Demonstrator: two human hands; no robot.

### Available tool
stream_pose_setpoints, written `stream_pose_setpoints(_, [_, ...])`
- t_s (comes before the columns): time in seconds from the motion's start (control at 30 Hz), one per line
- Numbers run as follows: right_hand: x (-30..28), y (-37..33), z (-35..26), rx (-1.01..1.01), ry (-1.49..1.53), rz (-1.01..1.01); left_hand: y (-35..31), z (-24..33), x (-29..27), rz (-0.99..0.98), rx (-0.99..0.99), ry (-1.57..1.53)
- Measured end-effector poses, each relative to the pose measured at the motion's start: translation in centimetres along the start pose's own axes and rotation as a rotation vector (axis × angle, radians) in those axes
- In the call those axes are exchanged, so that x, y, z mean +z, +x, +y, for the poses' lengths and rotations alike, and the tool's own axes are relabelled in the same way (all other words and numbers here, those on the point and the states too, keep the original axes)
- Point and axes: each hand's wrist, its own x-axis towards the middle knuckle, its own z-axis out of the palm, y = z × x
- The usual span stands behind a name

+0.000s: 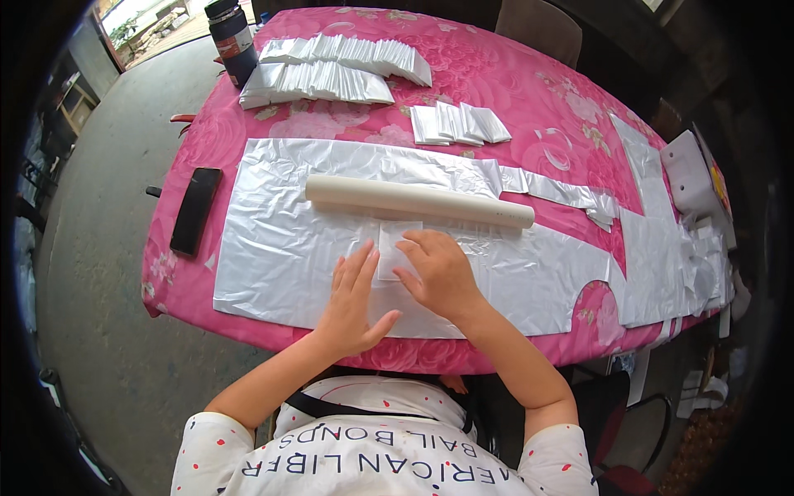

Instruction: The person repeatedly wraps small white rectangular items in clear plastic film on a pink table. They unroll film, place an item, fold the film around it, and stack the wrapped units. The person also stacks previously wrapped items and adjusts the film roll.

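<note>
A small folded white plastic square [389, 263] lies on a large flat white plastic bag [265, 248] spread across the table. My left hand [351, 302] is at the square's left edge, fingers stretched out and thumb apart, holding nothing. Over the square's right side is my right hand [438, 269]. Its fingers are slightly bent, and a gap shows between them and the thumb; part of the square is hidden beneath them. Just beyond both hands, a long cream-coloured tube [418, 201] rests slantwise on the bag.
The table wears a pink floral cloth [488, 58]. Folded white packets stand in two long rows [331, 78], with a smaller group [459, 124] nearer. A black phone [196, 212] lies left; a dark jar [231, 41] stands far left. More white plastic [653, 264] and a white container [691, 169] are right.
</note>
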Motion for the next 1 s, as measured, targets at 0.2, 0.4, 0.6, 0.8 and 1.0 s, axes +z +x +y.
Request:
stream_pose_setpoints(0.2, [4.4, 0.6, -0.4, 0.049, 0.054, -0.206, -8.7, 1.9, -4.9, -0.473, -0.401, -0.539])
stream_pose_setpoints(0.4, [8.1, -3.4, -10.5, 0.028, 0.394, -0.392, -14.6, 0.5, -3.8, 0.024, -1.241, -1.108])
stream_pose_setpoints(0.6, [6.8, -4.6, -13.2, -0.132, 0.435, -0.484, -13.9, -0.2, -4.6, -0.144, -0.940, -0.583])
stream_pose_setpoints(0.8, [1.2, -2.3, -6.1, -0.250, 0.367, -0.453, -7.8, 2.6, -6.6, -0.154, -0.349, -0.172])
stream_pose_setpoints(1.0, [-4.4, 3.3, 8.4, 0.403, 0.492, 0.117, -6.7, 1.7, -5.8, -0.099, -0.210, -0.152])
